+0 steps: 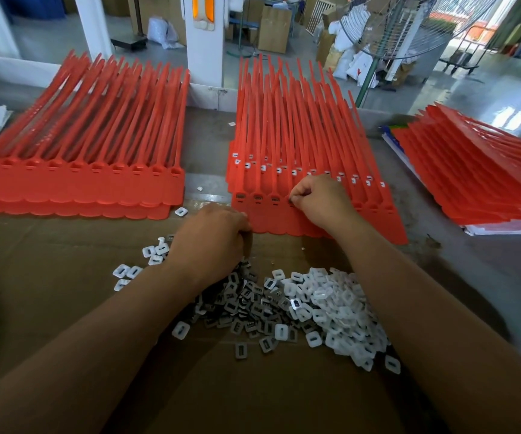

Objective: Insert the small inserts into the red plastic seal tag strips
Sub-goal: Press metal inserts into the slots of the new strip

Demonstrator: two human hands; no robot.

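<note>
A stack of red seal tag strips (287, 151) lies in the middle of the table, its top sheet's sockets facing me. Three sockets at the left of the front row hold dark inserts. My right hand (318, 202) pinches a small insert at the fourth socket. My left hand (212, 239) rests with curled fingers on the near edge of that sheet, above the pile of inserts (284, 305); what it holds is hidden. The pile has dark metal pieces on its left and white plastic pieces on its right.
A second stack of red strips (80, 158) lies at the left, a third (478, 170) at the right on papers. A brown cardboard sheet (49, 277) covers the near table. A standing fan (387, 32) rises behind the table.
</note>
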